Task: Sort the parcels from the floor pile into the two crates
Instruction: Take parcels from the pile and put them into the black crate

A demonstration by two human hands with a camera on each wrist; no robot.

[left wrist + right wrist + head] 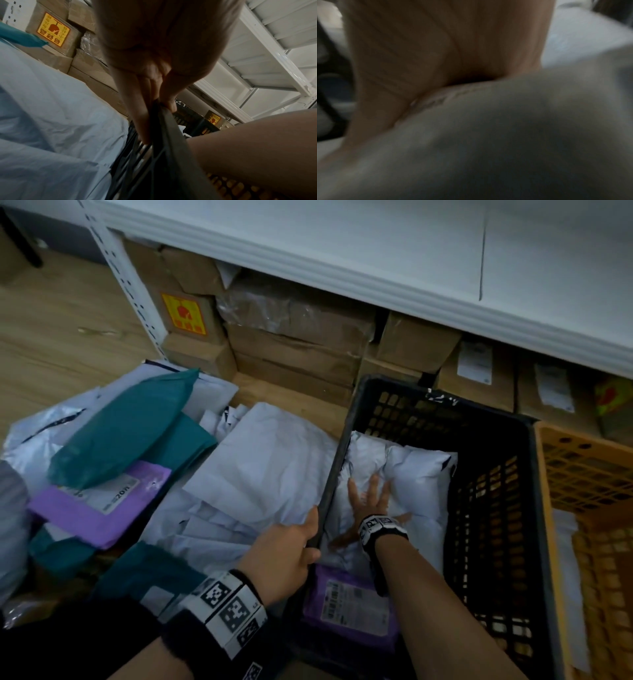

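A black slatted crate (493, 474) stands on the floor with white parcels (418, 474) and a purple parcel (352, 607) inside it. My left hand (291, 549) grips the crate's left rim (164, 121), thumb over the edge. With its fingers spread flat, my right hand (370, 498) presses on the white parcels in the crate; the right wrist view shows only a blurred palm (436, 54) against a white parcel (505, 135). Left of the crate lies the floor pile, with white parcels (260, 460), teal parcels (123, 426) and a purple parcel (102, 505).
An orange crate (589, 474) stands against the black crate's right side. Behind both, brown cardboard boxes (294, 344) are stacked under a white metal shelf (342, 251). Wooden floor (51, 330) lies at the far left.
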